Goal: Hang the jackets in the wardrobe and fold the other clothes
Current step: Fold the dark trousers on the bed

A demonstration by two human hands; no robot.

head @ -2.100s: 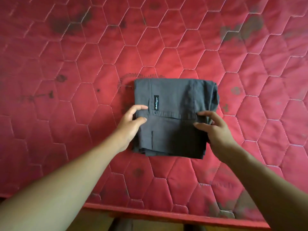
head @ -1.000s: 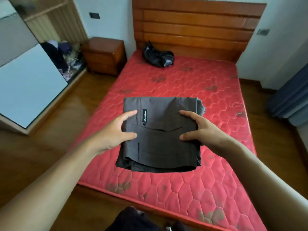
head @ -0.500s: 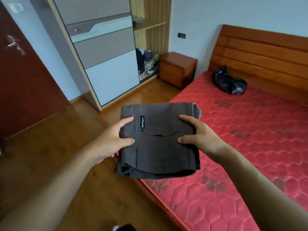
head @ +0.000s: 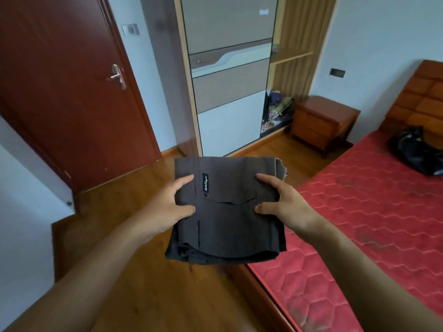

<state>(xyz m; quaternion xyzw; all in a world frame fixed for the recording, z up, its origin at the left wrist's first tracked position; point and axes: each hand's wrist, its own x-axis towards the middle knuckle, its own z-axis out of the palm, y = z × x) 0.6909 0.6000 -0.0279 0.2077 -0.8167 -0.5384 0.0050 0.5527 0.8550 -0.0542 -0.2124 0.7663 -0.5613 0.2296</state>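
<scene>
- The folded garment (head: 227, 212), dark grey and squared into a thick packet of several layers, is held in the air at chest height, above the wooden floor (head: 134, 271) just beside the bed's near corner.
- The left hand (head: 165, 207) grips its left edge and the right hand (head: 282, 207) its right edge. Each has a thumb and forefinger curled onto the top face, and the other fingers are hidden beneath.
- The cloth looks like a matte woven stuff, fairly stiff. It carries a small black label (head: 205, 182), a button and a pointed pocket flap, and the stacked hems sag a little at the near edge.
- As a judgement, folding this piece is done and what remains is to put it away, probably in the wardrobe (head: 230, 75) ahead.
- The wardrobe has a smooth sliding door in grey and white panels. Its open part to the right shows pale wood shelving and a loose heap of clothes (head: 275, 109) at the bottom, which looks unsorted.
- A glossy black bundle (head: 417, 152) lies on the red quilted mattress (head: 359, 224) near the headboard. Whether it is a jacket or a bag cannot be told; if a jacket, it is not yet hung.
- A reddish wooden bedside cabinet (head: 321, 121) stands between the wardrobe and the bed, and a dark red door (head: 67, 92) stands to the left.
</scene>
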